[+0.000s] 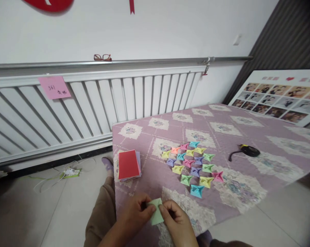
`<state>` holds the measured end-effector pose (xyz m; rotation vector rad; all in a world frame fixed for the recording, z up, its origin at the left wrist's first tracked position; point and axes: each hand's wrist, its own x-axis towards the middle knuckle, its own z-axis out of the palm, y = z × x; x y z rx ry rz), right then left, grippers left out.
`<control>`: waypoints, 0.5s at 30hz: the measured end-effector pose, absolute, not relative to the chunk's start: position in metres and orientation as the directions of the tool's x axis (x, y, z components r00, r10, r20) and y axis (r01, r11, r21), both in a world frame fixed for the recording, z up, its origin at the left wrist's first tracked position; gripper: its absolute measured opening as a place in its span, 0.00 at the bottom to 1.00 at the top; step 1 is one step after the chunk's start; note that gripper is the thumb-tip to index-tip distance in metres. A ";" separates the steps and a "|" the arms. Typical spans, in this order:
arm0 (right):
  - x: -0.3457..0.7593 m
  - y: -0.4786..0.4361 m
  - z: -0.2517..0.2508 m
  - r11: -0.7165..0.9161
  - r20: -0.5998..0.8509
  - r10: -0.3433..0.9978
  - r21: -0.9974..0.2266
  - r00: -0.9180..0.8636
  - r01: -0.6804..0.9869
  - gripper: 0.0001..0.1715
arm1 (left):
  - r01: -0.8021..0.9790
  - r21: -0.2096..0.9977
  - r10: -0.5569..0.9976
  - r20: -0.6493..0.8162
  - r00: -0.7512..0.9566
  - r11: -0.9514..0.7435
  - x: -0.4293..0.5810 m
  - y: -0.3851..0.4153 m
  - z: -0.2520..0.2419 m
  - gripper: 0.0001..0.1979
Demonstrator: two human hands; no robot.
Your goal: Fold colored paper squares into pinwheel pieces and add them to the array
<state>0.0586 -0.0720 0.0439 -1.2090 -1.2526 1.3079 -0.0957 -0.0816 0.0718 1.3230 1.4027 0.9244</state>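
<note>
Green paper: one folded pale-green piece (158,218), above the near edge of the table at the hub of your clock face.
Your left hand: (138,211) thumb and fingers pinch the paper's left edge.
Your right hand: (177,222) thumb and forefinger pinch its right edge, just beside the left thumb.
Folded pieces: eighteen small paper shapes (195,171) in slanting rows at 1 o'clock: five yellow, three blue, three pink, three purple, three green, one orange.
Paper stack: one pile of coloured sheets (129,165) at 11 o'clock, red on top, purple and other colours peeking out at its edges.
Black object: one, (250,151) with a yellow patch and a strap, at 2 o'clock; what it is, you cannot tell from here.
Table: a mauve cloth (150,175) patterned with pale floral diamonds.
Wall side: a white radiator (142,96) from 10 to 12 o'clock, with one pink handwritten note (54,88) at 11; above it a metal pipe (155,63) and one pair of brown glasses (103,58).
Floor: pale tiles (54,206); one green-and-white power strip (71,173) at 10 o'clock.
Photo board: one white panel (297,77) beyond the table, between 1 and 2 o'clock, bearing three rows of photos (269,100).
</note>
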 end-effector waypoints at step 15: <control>0.051 -0.077 0.068 -0.066 -0.062 0.995 -0.996 -0.082 -0.052 0.22 | 0.287 0.952 0.994 -0.100 -0.035 0.106 -0.092 -0.088 0.074 0.04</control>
